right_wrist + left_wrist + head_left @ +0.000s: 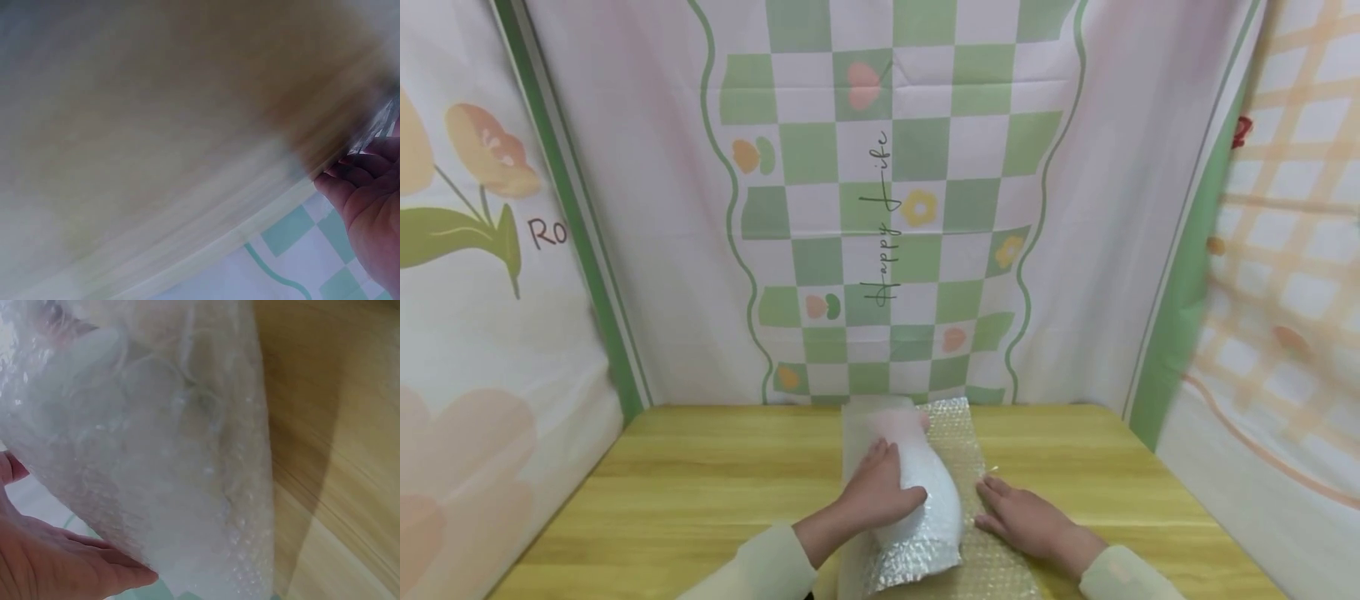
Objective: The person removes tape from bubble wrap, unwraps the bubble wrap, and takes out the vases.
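"What's furthest left?"

"A cloth hanging (pixel 452 333) with a big flower, then the bare wood-grained table (pixel 700 492). After that a pale sleeve (pixel 756 567) slants in from the near edge, and out of it comes the left hand (pixel 874 496)."

"How is that hand lying?"

"Palm down, fingers stretched forward, thumb spread wide to the right. It rests on the wrapped bundle (pixel 936 492), thumb across the top. In the left wrist view, the fingers lie straight along the plastic."

"And the bundle?"

"Bottle-shaped, on its side at the middle of the table. The narrow, pinkish end points away from the person and the fuller white part lies nearer. I can't tell what's inside. Beneath it spreads a sheet of bubble wrap (pixel 985 550), reaching out to its right."

"Then the right hand?"

"The right hand (pixel 1033 518) is low over the table, back upward, pointing left from its own pale sleeve (pixel 1123 575). Its fingers are loosely extended, with a gap to the thumb, and the tips touch the sheet's right edge. The right wrist view is mostly blurred."
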`<state>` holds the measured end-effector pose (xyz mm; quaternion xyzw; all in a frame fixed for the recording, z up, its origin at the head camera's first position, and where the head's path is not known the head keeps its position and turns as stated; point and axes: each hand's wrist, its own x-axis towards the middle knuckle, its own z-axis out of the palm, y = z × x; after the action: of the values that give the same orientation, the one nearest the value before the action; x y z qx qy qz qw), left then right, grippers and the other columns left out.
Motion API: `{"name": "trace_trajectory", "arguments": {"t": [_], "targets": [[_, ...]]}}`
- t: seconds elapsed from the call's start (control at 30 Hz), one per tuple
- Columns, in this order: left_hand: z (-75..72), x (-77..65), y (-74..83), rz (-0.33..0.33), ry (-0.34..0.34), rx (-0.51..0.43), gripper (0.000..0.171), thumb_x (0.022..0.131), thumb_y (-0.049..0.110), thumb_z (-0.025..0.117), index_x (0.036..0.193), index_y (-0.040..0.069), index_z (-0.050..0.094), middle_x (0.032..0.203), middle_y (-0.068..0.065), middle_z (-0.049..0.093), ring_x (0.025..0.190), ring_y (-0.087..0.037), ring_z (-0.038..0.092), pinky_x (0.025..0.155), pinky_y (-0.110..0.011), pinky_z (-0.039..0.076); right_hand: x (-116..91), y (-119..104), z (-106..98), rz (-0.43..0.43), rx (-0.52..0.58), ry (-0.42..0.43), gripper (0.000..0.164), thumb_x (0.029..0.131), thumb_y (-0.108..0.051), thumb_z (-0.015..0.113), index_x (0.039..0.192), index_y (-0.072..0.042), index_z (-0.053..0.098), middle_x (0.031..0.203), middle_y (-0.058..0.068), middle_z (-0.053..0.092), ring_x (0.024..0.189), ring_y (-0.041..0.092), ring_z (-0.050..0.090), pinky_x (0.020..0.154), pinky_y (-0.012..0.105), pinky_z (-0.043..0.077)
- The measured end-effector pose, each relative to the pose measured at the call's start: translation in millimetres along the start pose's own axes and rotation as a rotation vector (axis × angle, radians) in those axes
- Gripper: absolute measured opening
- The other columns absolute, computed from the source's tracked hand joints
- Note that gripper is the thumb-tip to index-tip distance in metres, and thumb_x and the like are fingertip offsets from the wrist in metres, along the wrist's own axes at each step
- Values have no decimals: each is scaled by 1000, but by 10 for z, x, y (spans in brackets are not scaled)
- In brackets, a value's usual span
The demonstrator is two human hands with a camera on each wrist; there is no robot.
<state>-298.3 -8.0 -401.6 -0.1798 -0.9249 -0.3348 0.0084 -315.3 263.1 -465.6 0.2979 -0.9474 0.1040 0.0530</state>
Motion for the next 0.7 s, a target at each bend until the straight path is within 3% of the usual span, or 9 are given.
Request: {"name": "trace_trajectory", "arguments": {"t": [0.23,0.47,0.7], "targets": [[54,19,47,-14,5,11,93,88,54,60,141,-17,34,148,-34,29,141,-43,21,114,-50,20,2,-3,9,4,-8,7,63,97,-42,55,132,10,52,134,33,49,110,47,57,93,56,46],[127,49,66,7,32,97,112,79,72,61,137,-21,35,143,-38,35,139,-46,25,114,-50,23,-8,-23,-11,5,2,1,63,97,-42,55,132,11,51,134,33,49,110,48,56,93,57,46],[148,57,111,-22,19,124,114,74,67,71,139,-19,33,144,-37,33,140,-45,23,114,-49,21,-1,-14,-10,11,-5,-10,63,98,-42,55,132,11,52,134,33,49,111,47,56,93,56,46]]}}
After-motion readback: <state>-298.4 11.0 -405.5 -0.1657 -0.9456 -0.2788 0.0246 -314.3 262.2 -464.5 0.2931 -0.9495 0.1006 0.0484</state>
